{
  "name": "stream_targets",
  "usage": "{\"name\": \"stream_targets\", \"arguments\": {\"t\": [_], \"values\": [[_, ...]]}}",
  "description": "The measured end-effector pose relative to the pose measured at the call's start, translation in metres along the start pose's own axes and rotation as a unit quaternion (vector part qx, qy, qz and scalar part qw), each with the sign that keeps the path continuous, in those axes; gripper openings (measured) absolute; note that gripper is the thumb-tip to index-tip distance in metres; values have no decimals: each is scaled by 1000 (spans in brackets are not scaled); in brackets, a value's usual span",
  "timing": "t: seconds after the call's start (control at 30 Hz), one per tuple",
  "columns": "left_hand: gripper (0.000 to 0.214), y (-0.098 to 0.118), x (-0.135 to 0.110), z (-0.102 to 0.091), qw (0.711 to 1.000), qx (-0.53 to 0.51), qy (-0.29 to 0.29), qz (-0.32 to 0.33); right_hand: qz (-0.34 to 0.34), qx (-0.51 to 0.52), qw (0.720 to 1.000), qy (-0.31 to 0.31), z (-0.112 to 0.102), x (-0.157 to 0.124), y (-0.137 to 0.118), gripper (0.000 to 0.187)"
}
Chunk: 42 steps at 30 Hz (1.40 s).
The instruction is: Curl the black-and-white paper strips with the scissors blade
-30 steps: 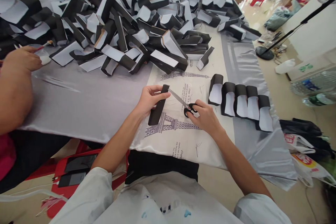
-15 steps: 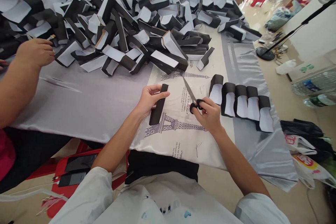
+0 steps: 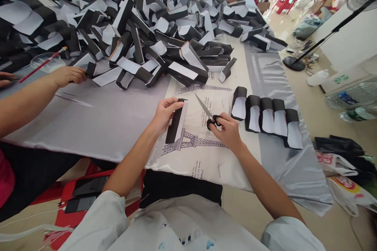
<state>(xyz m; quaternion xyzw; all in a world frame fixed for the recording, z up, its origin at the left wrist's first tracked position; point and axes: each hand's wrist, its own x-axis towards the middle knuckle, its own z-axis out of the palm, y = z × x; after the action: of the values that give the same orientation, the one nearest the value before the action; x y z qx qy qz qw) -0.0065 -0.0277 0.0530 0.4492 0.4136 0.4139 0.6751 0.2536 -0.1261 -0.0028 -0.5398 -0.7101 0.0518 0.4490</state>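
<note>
Left hand (image 3: 165, 113): pinching the far end of a black-and-white piece (image 3: 174, 126), thumb across the near face, fingers on the other side. Right hand (image 3: 231, 129): closed round the handles of the scissors (image 3: 206, 111), fingers in the black loops; exactly which fingers, cannot tell.

Position: piece is in front of the wearer, over the pale printed part of the cloth (image 3: 118, 125), its long side running back towards the body, near end beside a printed tower (image 3: 191, 139). Whether that end touches the cloth, cannot tell. Scissor tips sit just beside the far end, apart from it; blades look closed or nearly so.

Handling (judged): thin folded card or stiff paper. Should be very light, fairly rigid lengthwise along the fold, softer across the flat faces. Likely to dent or crease under a hard squeeze rather than break. Dark face looks matt, so little slip expected against dry fingers; the satiny cloth beneath probably lets it slide if set down loose.

Hold: best at one end, near a folded edge, light pinch, leaving the rest of the long edge free. Mid-face grip risks flattening it. Similar pieces in the row (image 3: 266, 115) at right and in the pile (image 3: 184, 71) beyond keep their folded shape.
</note>
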Motion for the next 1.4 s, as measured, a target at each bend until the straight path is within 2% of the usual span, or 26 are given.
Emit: {"name": "stream_targets", "arguments": {"t": [0.13,0.23,0.33,0.4,0.5,0.57,0.67,0.73,0.8,0.83,0.87,0.93,1.03,1.1,1.27,1.4], "values": [[30,-1,0,-1,1000,7,2,2,6,7,1000,0,0,0,0,33],[28,10,-3,0,999,42,-18,17,20,15,1000,2,0,1,-2,36],[27,27,-5,3,991,122,-38,34,62,34,997,7,0,2,-5,45],[25,36,-4,7,975,206,-41,65,99,51,994,12,-1,2,-6,50],[20,40,1,11,921,356,-51,148,143,70,987,6,-4,4,-7,46],[23,38,4,11,878,449,-58,157,161,71,984,-8,-5,5,-7,36],[42,32,3,7,823,550,-54,130,171,55,983,-38,-5,5,-5,26],[72,29,-2,0,795,593,-40,118,164,39,984,-61,-4,3,-1,25],[106,25,-8,-8,765,638,-33,78,149,21,985,-84,-2,0,4,32],[115,23,-11,-13,748,661,-40,48,142,13,985,-95,-1,-1,6,38],[115,22,-13,-16,731,680,-50,22,139,6,985,-105,0,-2,7,43],[96,20,-15,-21,709,703,-56,-7,146,0,982,-119,1,-4,7,46],[58,19,-10,-19,724,689,-32,3,182,6,975,-130,1,-3,1,45],[48,15,-1,-14,742,668,-15,59,206,9,970,-132,1,-2,-5,42],[51,-13,28,-10,764,597,20,245,220,-21,967,-130,1,-1,-8,28],[56,-42,44,-20,790,515,21,333,200,-60,969,-133,1,-2,-2,30]]}}
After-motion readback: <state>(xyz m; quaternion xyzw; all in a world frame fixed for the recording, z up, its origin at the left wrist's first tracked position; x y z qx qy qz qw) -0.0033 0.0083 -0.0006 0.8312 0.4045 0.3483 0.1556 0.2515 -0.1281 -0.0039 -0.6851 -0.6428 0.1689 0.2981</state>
